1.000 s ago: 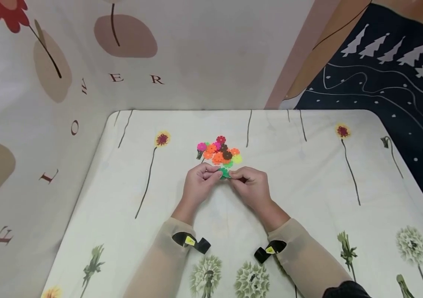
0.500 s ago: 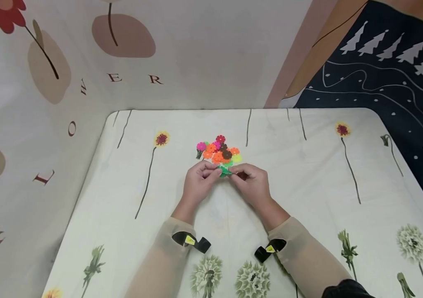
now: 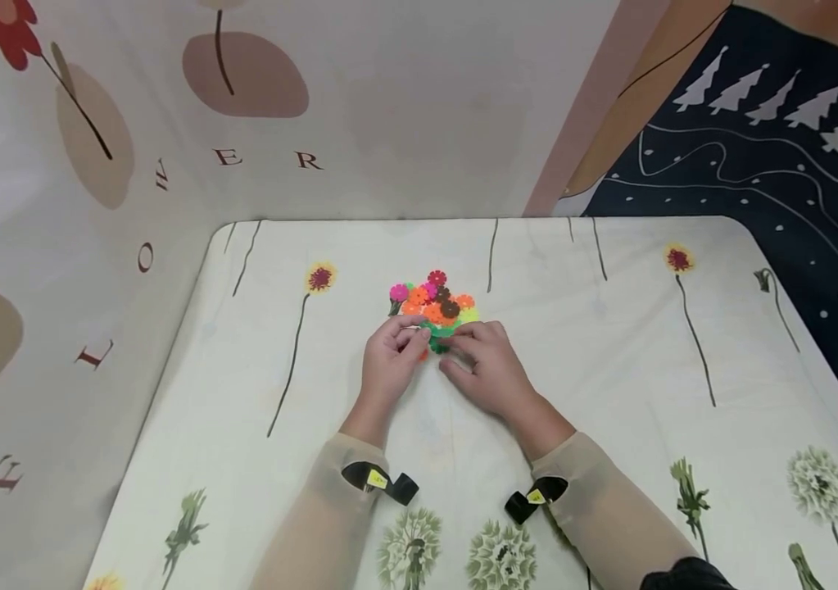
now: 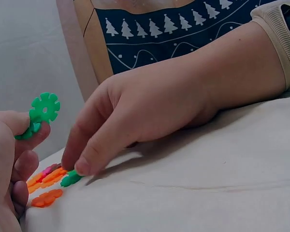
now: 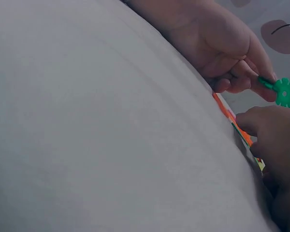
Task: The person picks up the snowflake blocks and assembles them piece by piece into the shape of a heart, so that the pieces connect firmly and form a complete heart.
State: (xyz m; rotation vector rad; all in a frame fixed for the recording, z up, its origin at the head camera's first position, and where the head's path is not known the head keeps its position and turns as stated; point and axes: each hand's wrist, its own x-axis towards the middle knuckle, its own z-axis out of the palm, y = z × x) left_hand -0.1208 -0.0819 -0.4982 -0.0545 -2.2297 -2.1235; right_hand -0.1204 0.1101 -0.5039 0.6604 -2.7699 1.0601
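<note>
My left hand (image 3: 391,354) pinches two joined green flower-shaped plastic discs (image 4: 45,107) between thumb and forefinger, raised above the table. One disc stands out past the fingertips at an angle to the other, as the right wrist view also shows. Opposite it, my right hand (image 3: 491,369) reaches down with thumb and fingers apart. Its fingertips are right at a loose green disc (image 4: 71,178) lying on the cloth. An orange disc (image 4: 47,197) lies beside that one, below my left hand.
Just beyond the hands lies a pile of flower discs (image 3: 433,311) in orange, pink, brown, red and yellow. A white cloth (image 3: 595,344) printed with flowers covers the table. Patterned hangings rise behind the table's far edge.
Both hands were together at the green discs; now my right hand has let go and moved down toward the table. The left hand keeps the discs, shifted slightly left and away from me.
</note>
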